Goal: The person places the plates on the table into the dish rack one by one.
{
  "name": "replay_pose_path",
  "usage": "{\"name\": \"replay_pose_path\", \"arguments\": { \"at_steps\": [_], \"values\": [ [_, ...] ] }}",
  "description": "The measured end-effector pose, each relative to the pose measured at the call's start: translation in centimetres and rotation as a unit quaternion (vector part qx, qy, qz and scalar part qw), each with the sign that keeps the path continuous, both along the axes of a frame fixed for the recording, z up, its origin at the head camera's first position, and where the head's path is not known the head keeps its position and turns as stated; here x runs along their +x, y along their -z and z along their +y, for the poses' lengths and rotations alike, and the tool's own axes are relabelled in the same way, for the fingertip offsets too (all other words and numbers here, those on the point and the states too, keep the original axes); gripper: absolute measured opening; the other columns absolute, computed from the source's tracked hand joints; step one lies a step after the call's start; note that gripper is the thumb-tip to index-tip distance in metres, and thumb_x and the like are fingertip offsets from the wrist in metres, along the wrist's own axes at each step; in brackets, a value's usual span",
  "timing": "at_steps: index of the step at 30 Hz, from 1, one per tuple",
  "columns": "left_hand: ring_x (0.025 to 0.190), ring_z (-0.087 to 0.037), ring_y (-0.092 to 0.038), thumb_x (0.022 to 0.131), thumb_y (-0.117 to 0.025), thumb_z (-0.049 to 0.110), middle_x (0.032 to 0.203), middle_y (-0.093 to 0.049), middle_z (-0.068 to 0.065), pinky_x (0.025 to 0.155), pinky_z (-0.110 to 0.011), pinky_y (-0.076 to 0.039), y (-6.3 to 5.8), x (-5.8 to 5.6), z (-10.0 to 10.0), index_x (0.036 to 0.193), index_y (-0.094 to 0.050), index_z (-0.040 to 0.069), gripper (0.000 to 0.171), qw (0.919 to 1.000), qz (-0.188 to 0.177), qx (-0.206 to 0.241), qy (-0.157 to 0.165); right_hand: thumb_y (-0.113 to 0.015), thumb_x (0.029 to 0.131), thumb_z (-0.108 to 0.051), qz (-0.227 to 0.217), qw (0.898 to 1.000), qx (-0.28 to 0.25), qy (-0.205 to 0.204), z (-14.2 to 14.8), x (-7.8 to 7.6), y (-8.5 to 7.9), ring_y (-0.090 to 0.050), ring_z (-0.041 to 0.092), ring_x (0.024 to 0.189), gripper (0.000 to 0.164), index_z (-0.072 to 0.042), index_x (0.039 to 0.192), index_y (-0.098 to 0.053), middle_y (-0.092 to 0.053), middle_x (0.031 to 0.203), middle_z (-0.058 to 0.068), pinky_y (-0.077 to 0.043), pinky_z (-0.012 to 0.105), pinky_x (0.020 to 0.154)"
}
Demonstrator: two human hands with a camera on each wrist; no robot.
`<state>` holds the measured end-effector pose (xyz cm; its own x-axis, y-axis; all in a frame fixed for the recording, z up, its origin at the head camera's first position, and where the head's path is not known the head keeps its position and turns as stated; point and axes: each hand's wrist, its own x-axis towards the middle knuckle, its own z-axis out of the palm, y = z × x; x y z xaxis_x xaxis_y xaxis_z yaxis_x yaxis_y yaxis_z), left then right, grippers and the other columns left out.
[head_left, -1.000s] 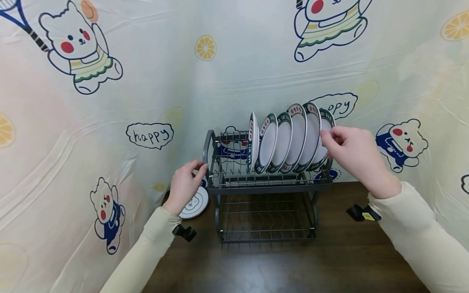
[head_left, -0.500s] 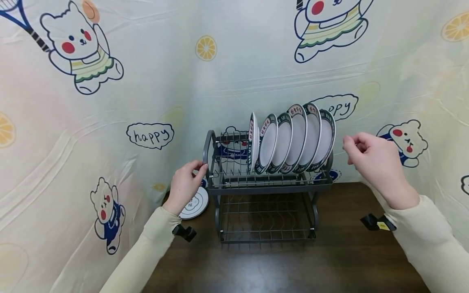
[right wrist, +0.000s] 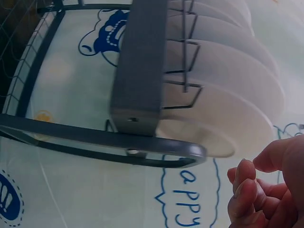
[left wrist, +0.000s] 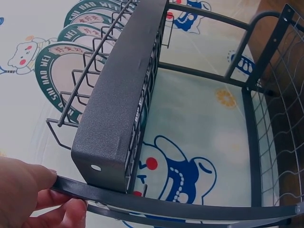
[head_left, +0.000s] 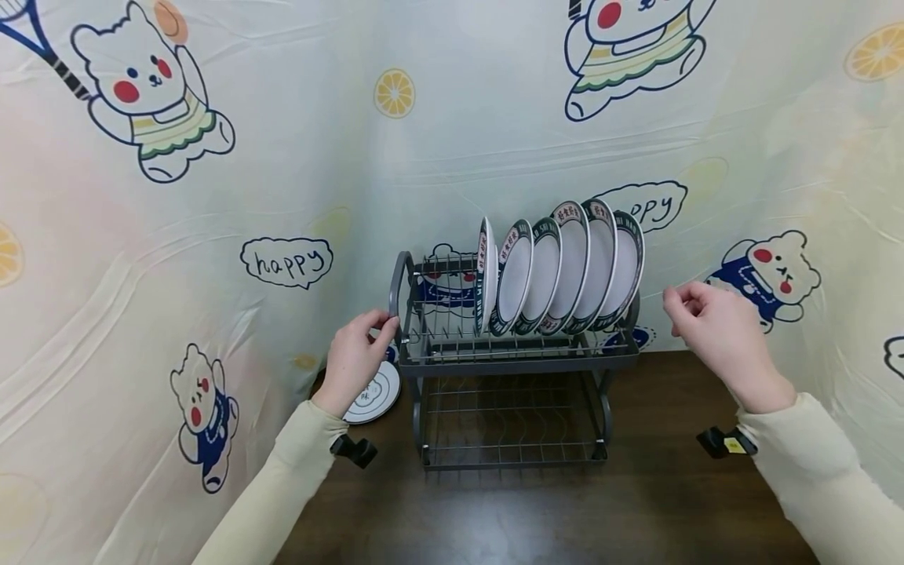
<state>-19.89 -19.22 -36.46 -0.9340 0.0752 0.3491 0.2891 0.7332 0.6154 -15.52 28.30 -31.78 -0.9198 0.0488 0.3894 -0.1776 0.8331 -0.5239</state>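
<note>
A dark grey two-tier dish rack (head_left: 519, 366) stands on the table. Several white plates with green patterned rims stand on edge in its upper tier, the rightmost plate (head_left: 625, 275) leaning beside the end frame. My left hand (head_left: 353, 361) pinches the rack's left side frame (left wrist: 114, 197) between thumb and fingers. My right hand (head_left: 727, 341) hovers to the right of the plates, its fingers loosely curled with nothing in them. In the right wrist view its fingertips (right wrist: 244, 185) are apart from the plate backs and the rack's rounded end bar (right wrist: 194, 154).
A smaller white plate (head_left: 374, 396) lies flat on the brown table (head_left: 523, 518), partly behind the left hand. The rack's lower tier (head_left: 515, 424) holds no dishes. A patterned cloth (head_left: 452, 125) hangs close behind the rack.
My right hand has let go of the rightmost plate and drawn away to the right, then dropped a little. The left hand stays on the rack frame.
</note>
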Motion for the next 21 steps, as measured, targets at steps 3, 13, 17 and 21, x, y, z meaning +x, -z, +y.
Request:
{"name": "replay_pose_path", "arguments": {
  "at_steps": [3,13,17,21],
  "values": [
    [0.066,-0.018,-0.062,0.107,-0.06,0.03,0.106,-0.072,-0.011,0.061,-0.033,-0.053,0.0,0.0,0.0,0.109,-0.072,0.009,0.024,1.0,-0.001,0.005,0.002,-0.05,0.107,-0.032,-0.006,1.0,0.005,-0.006,0.0,-0.3,0.6,-0.053,0.019,0.058,0.039,-0.001,0.098,-0.073,-0.068,0.069,0.004,-0.039,0.031,0.049],
    [0.067,-0.022,-0.066,0.106,-0.063,0.03,0.105,-0.073,-0.008,0.061,-0.032,-0.057,0.1,0.1,-0.4,0.11,-0.072,0.012,0.02,0.9992,-0.016,0.034,0.012,-0.055,0.104,-0.031,-0.012,1.0,0.013,-0.004,-0.5,-1.3,2.0,-0.061,0.023,0.068,0.038,0.003,0.106,-0.07,-0.072,0.087,0.015,-0.045,0.032,0.058],
    [0.068,-0.025,-0.067,0.106,-0.063,0.029,0.104,-0.073,-0.009,0.06,-0.034,-0.056,0.1,0.2,-0.4,0.11,-0.072,0.011,0.02,0.9992,-0.017,0.036,0.012,-0.054,0.105,-0.032,-0.029,1.0,0.009,-0.009,-0.8,-1.4,2.4,-0.062,0.025,0.069,0.039,0.004,0.11,-0.068,-0.072,0.09,0.018,-0.046,0.033,0.058],
    [0.067,-0.021,-0.064,0.105,-0.064,0.027,0.105,-0.072,-0.009,0.059,-0.035,-0.055,0.2,0.4,-0.4,0.111,-0.072,0.011,0.019,0.9992,-0.017,0.034,0.009,-0.054,0.106,-0.033,-0.038,0.999,0.008,-0.009,-1.2,-1.4,2.6,-0.062,0.025,0.069,0.04,0.005,0.112,-0.067,-0.072,0.091,0.019,-0.047,0.033,0.057]
  ]
}}
